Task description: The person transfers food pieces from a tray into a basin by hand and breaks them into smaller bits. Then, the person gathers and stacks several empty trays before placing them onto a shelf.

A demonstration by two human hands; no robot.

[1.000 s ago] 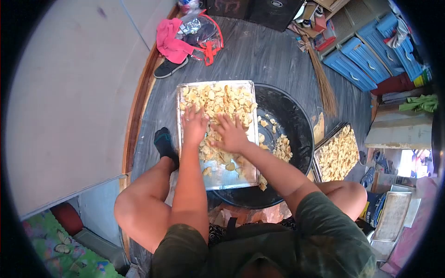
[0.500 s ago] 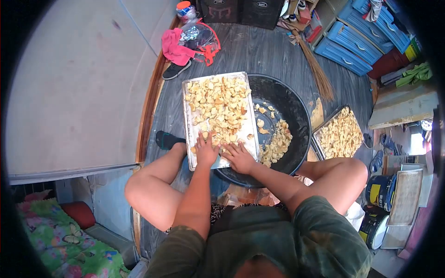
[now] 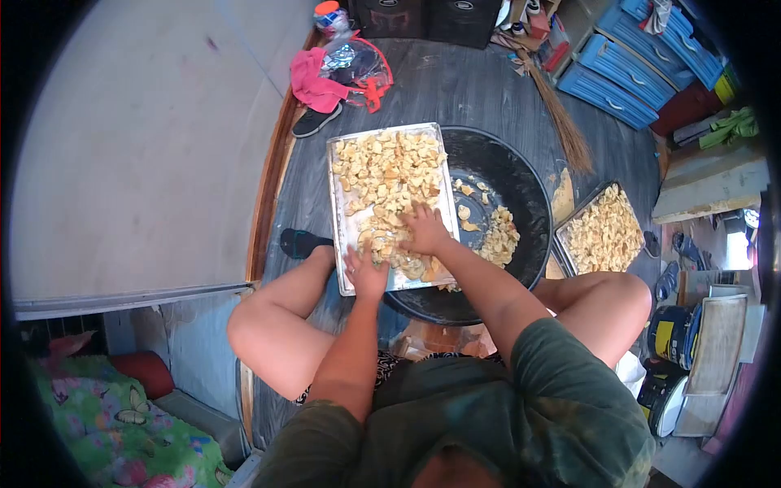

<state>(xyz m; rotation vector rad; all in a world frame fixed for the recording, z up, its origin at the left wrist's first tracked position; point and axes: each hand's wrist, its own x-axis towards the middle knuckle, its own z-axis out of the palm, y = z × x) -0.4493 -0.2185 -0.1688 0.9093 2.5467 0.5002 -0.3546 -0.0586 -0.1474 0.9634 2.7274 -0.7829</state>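
A metal baking tray [image 3: 335,203] rests over the left part of a large black basin [image 3: 533,187]. Pale yellow, brown-edged pieces, which look like torn bread [image 3: 390,167], cover much of the tray. My left hand [image 3: 367,272] lies at the tray's near edge, fingers spread on the lowest pieces. Farther up and to the right, my right hand [image 3: 426,231] is on the pieces with its fingers apart. Neither hand grips anything that I can see. More of the same pieces [image 3: 499,237] lie heaped inside the basin.
A second tray of pieces [image 3: 604,232] is on the floor at the right. A broom [image 3: 561,118] lies beyond the basin, near blue drawers [image 3: 614,73]. A black shoe [image 3: 316,120] and a pink cloth [image 3: 313,81] lie by the left wall panel. My bent legs flank the basin.
My right hand has moved up the tray, away from me. The left hand has shifted slightly nearer to me. Pieces now cover the tray's near part, which was mostly bare.
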